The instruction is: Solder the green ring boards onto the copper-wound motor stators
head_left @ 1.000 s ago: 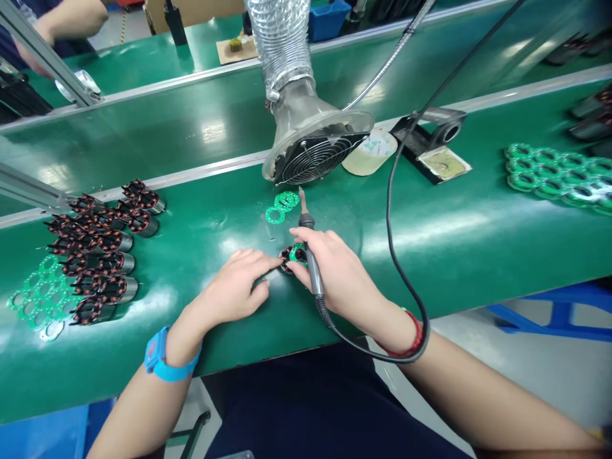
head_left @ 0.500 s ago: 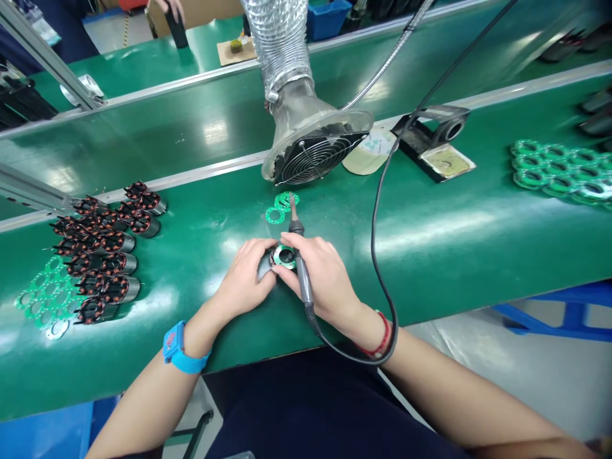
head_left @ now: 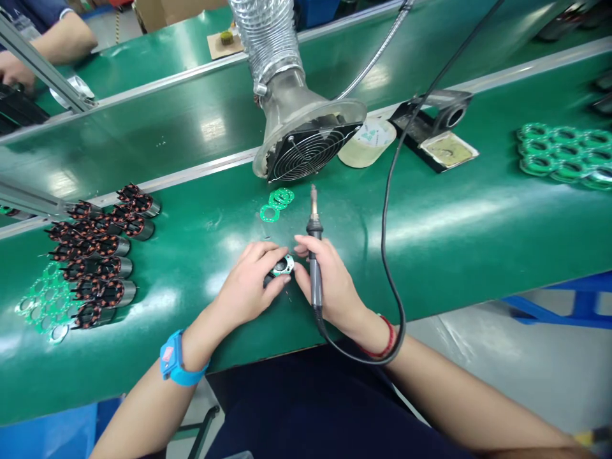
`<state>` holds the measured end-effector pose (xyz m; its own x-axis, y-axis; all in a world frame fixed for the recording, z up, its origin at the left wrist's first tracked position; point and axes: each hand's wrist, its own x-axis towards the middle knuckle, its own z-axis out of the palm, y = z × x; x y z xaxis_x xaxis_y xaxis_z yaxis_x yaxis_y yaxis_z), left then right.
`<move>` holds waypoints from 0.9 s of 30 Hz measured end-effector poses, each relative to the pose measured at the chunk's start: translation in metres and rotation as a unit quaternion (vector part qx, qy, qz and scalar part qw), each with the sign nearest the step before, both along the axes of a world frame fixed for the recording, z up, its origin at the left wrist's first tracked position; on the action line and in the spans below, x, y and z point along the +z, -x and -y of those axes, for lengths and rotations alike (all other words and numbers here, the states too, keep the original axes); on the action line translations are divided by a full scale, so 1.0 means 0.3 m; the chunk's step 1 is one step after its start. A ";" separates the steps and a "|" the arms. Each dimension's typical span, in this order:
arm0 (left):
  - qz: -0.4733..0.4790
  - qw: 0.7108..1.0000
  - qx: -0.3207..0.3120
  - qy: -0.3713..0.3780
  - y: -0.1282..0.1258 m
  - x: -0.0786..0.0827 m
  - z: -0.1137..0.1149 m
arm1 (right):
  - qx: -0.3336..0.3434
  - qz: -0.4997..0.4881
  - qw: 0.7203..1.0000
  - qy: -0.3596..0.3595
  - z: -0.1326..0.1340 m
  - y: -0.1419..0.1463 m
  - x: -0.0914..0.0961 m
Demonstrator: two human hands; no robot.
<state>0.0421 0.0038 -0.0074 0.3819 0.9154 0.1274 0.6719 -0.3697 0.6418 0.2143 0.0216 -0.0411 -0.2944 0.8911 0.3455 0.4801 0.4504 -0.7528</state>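
My left hand point(head_left: 251, 280) is closed around a motor stator whose end carries a ring-shaped green and white circuit board point(head_left: 284, 264); the fingers hide most of its body. Close beside it, on the right, my right hand point(head_left: 329, 277) grips a soldering iron point(head_left: 315, 268). The iron's tip points away from me, up toward the fan, and is apart from the board. My right thumb and fingertips are near the stator's edge. Two or so loose green ring boards point(head_left: 270, 213) lie on the green bench just beyond my hands.
Several copper-wound stators point(head_left: 115, 292) stand at left beside a panel of ring boards point(head_left: 45, 296). A fume-extractor fan point(head_left: 310, 153) hangs ahead. Behind it are a tape roll point(head_left: 368, 143) and an iron stand point(head_left: 449, 150). Stacked board panels point(head_left: 564, 150) lie right. Another person's arm point(head_left: 67, 41) is across the bench.
My right hand and the iron have moved right, away from the stator. The stator has turned in my left hand. Across the bench, the other person's arm has shifted left and nearer.
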 end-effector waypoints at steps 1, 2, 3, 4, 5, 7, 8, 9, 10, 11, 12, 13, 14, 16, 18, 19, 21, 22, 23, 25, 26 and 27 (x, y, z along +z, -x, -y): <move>-0.010 1.000 -0.013 0.010 0.008 0.010 -0.002 | 0.001 -0.002 1.000 -0.003 0.000 0.001 0.002; -0.019 0.999 -0.025 0.019 0.015 0.018 -0.004 | 0.007 -0.003 1.000 -0.006 0.000 0.000 0.003; -0.028 0.999 -0.034 0.025 0.020 0.023 -0.006 | 0.014 -0.004 1.000 -0.009 -0.001 -0.002 0.005; -0.034 0.998 -0.039 0.028 0.022 0.026 -0.007 | 0.020 -0.003 1.000 -0.011 -0.001 -0.004 0.007; -0.039 0.998 -0.040 0.028 0.023 0.027 -0.007 | 0.024 -0.002 1.000 -0.012 -0.003 -0.007 0.009; -0.038 0.998 -0.033 0.022 0.018 0.021 -0.005 | 0.034 -0.004 0.999 -0.009 -0.006 -0.016 0.012; -0.035 0.999 -0.026 0.016 0.013 0.015 -0.003 | 0.042 -0.007 0.999 -0.005 -0.009 -0.021 0.014; -0.030 0.999 -0.019 0.009 0.008 0.009 -0.001 | 0.050 -0.011 0.999 0.000 -0.012 -0.026 0.015; -0.026 1.000 -0.012 0.000 0.003 0.001 0.001 | 0.058 -0.014 0.998 0.004 -0.015 -0.031 0.015; -0.023 1.000 -0.005 -0.010 -0.001 -0.006 0.003 | 0.063 -0.017 0.998 0.009 -0.018 -0.034 0.015; -0.023 1.000 0.001 -0.022 -0.005 -0.013 0.004 | 0.067 -0.019 0.997 0.013 -0.021 -0.037 0.015; -0.024 0.999 0.006 -0.033 -0.007 -0.020 0.004 | 0.070 -0.019 0.997 0.014 -0.023 -0.038 0.014; -0.025 0.999 0.009 -0.041 -0.008 -0.026 0.004 | 0.072 -0.019 0.997 0.013 -0.024 -0.038 0.013; -0.024 0.998 0.011 -0.050 -0.007 -0.036 0.002 | 0.074 -0.018 0.997 0.008 -0.024 -0.036 0.012; -0.019 0.999 0.010 -0.044 -0.004 -0.043 -0.001 | 0.071 -0.018 0.997 0.006 -0.024 -0.034 0.013; -0.016 0.999 0.013 -0.037 -0.001 -0.045 -0.001 | 0.068 -0.016 0.998 0.007 -0.024 -0.033 0.016; -0.017 0.999 0.023 -0.025 0.007 -0.048 0.000 | 0.069 0.000 0.998 0.003 -0.027 -0.032 0.027; -0.022 0.999 0.027 -0.019 0.012 -0.048 0.001 | 0.078 0.015 0.997 -0.003 -0.030 -0.030 0.035; -0.031 0.999 0.028 -0.015 0.020 -0.047 0.002 | 0.098 0.034 0.995 -0.007 -0.034 -0.027 0.044; -0.060 0.998 0.031 -0.009 0.041 -0.041 0.004 | 0.156 0.073 0.985 -0.012 -0.044 -0.019 0.062; -0.078 0.996 0.033 -0.003 0.054 -0.035 0.003 | 0.184 0.087 0.979 -0.012 -0.050 -0.012 0.068; -0.098 0.995 0.035 0.007 0.067 -0.027 0.002 | 0.200 0.098 0.975 -0.013 -0.054 -0.005 0.072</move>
